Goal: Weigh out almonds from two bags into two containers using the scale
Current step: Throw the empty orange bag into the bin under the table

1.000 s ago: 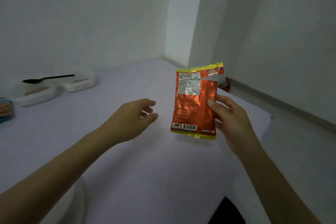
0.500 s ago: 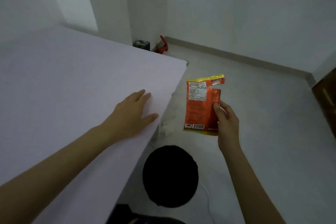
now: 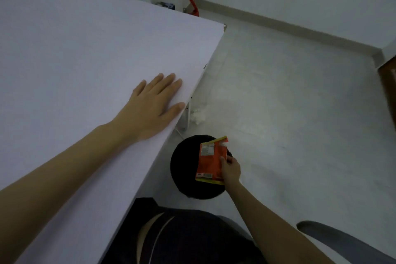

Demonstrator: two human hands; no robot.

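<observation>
Trouble is gathering around the orange almond bag point(image 3: 211, 161), which the right hand point(image 3: 230, 169) is holding upright directly above the black round bin point(image 3: 184, 169) standing on the floor point(image 3: 300, 113). Its fingers point(image 3: 222, 159) are pinching the bag's right edge, with the thumb lying on the printed face and the rest hiding behind, so the grip is taking only a narrow strip of foil. The left hand point(image 3: 154, 107) is resting above and to the left of the bin, on the tabletop point(image 3: 85, 49) near its edge, fingers straight, flat and holding nothing. Judging from this, the bag is being thrown away. Whether it is truly empty is not showing. The foil is looking flat, yet any almonds lingering inside would be going into the bin unweighed. A light, flat packet is also prone to fluttering, so a careless release could be sending it past the rim onto the floor beside the bin. Neither scale nor containers are appearing anywhere near the bin, so the weighing cannot be checked from here.
</observation>
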